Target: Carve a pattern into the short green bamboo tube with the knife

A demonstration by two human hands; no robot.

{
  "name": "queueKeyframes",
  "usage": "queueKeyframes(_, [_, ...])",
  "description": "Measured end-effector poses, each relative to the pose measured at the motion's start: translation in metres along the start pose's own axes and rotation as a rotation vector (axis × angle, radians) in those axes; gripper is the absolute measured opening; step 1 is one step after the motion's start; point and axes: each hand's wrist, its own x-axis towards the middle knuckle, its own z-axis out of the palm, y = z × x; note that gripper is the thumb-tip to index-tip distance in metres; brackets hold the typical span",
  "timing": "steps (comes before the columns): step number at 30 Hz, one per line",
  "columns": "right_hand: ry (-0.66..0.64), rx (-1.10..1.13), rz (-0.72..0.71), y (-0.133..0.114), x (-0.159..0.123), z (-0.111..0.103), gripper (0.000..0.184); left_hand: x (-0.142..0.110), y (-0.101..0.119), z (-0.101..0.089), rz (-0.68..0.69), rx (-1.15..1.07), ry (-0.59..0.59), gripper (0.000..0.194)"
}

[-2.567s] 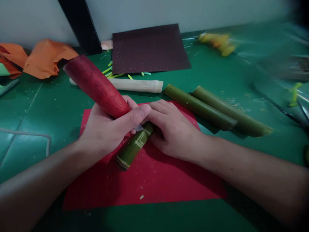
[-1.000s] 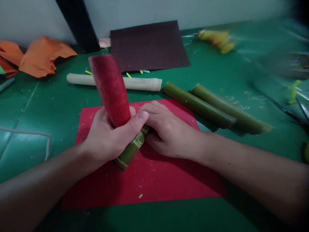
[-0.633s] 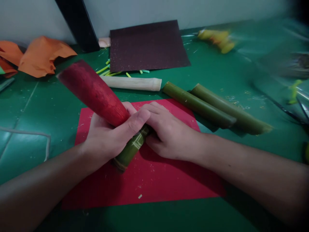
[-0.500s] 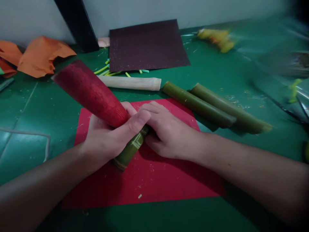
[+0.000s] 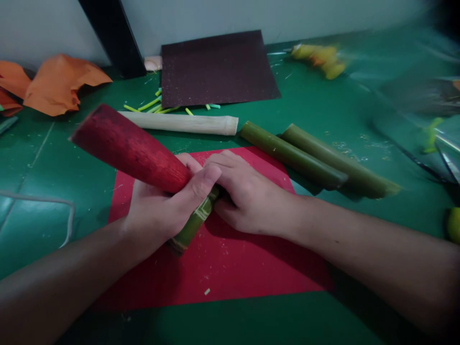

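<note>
A short green bamboo piece with pale angular lines cut into its skin lies slanted under my hands. From my left hand a thick red tapering handle, apparently wooden, sticks up to the left. My left hand is closed around its narrow end, with the thumb across the bamboo and its tip by my right knuckles. The handle's lower tip is hidden. My right hand is closed around the bamboo's upper end, fingers curled mostly out of sight. Beneath both hands lies a red sheet dotted with pale shavings.
Beyond the sheet lie a pale stripped bamboo stick and two green bamboo tubes. Farther back are a dark brown sheet, yellow-green strips and a yellow tool. Orange paper lies left, a cord nearer.
The red handle's wide end has dipped down and to the left. My hands keep nearly the same place and grip; the view has shifted slightly.
</note>
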Motion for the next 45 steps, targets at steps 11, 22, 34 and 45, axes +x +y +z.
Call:
queueKeyframes(11, [0.008,0.008,0.004,0.000,0.001,0.002,0.019,-0.003,-0.002,-0.004,-0.004,0.081,0.003,0.037])
queueKeyframes(22, [-0.001,-0.008,-0.020,0.001,0.000,0.000,0.027,-0.004,0.001,-0.003,0.052,0.102,0.027,0.046])
queueKeyframes(34, [0.003,-0.038,-0.035,0.000,-0.002,0.000,0.026,-0.005,-0.004,-0.014,0.126,0.128,-0.091,0.043])
queueKeyframes(45, [-0.059,-0.074,0.018,-0.003,-0.004,-0.006,0.023,0.009,0.014,-0.032,0.507,0.684,-0.496,0.029])
